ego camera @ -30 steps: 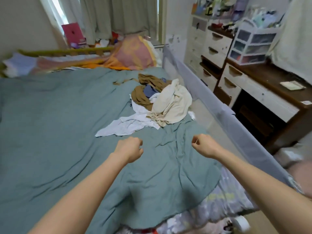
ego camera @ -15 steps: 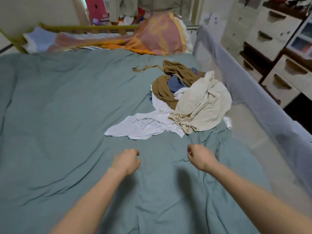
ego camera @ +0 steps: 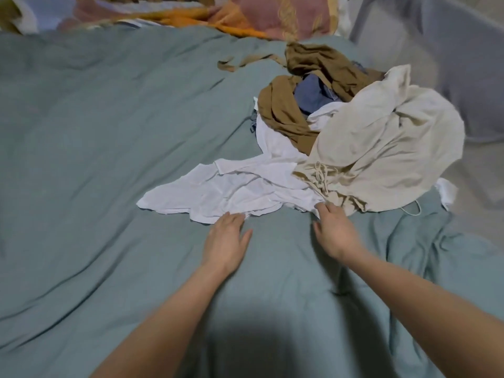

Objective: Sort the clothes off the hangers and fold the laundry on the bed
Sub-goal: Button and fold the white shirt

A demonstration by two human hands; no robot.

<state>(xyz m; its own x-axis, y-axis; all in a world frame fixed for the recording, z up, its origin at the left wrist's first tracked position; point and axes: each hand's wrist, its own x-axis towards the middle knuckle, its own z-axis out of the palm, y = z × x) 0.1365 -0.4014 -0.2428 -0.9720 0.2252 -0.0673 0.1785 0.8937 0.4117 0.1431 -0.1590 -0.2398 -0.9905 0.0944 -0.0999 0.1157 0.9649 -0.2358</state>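
**Hands opened and brought to the white garment**

The fists seen half a second ago have been opened. The left hand (ego camera: 226,238) and right hand (ego camera: 334,230) are extended, fingertips touching the near hem of the white garment (ego camera: 231,189); nothing is gripped. Beyond, toward the bed (ego camera: 95,159) right edge, the laundry pile (ego camera: 354,126) remains unfolded. A first pick is judged imminent.

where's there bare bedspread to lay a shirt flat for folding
Free: the broad green bedspread left of the white garment, up to the orange blanket, and the strip nearest you around the left hand and right hand. Crowded: the right side, with the cream garment and brown garment heaped by the grey bed rail.
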